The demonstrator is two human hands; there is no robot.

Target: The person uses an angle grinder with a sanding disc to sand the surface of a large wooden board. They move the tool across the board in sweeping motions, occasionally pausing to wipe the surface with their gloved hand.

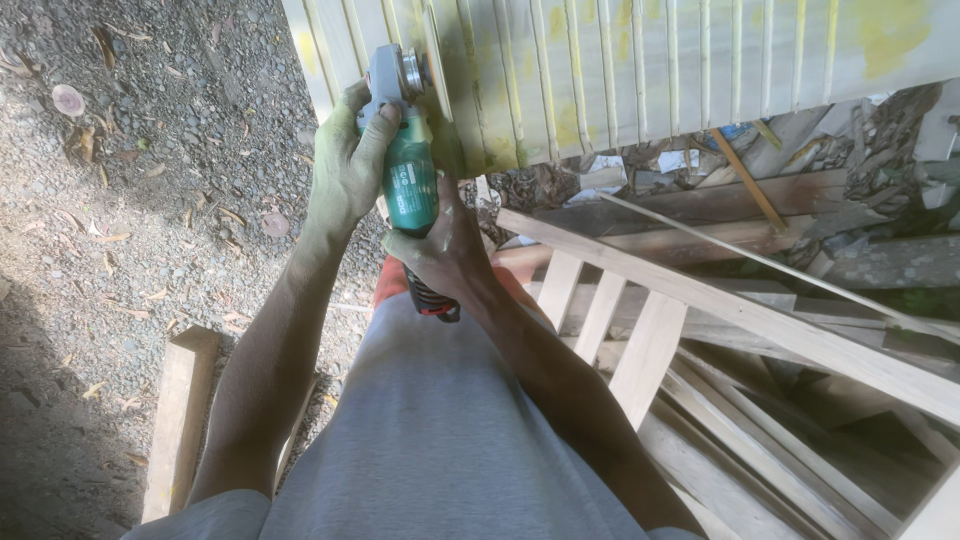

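Your left hand [345,170] is clamped on the head of the green angle grinder [408,150], your right hand [445,250] wrapped round its rear grip — disc against the slatted wooden panel [620,70]. If the disc snags a slat edge, the grinder could kick toward your wrists.

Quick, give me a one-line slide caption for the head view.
Both hands, left hand and right hand, grip a green angle grinder against a pale slatted wooden panel.

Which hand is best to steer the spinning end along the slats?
Probably the left hand: it wraps the grinder beside its disc at the slatted panel. The right hand holds the rear.
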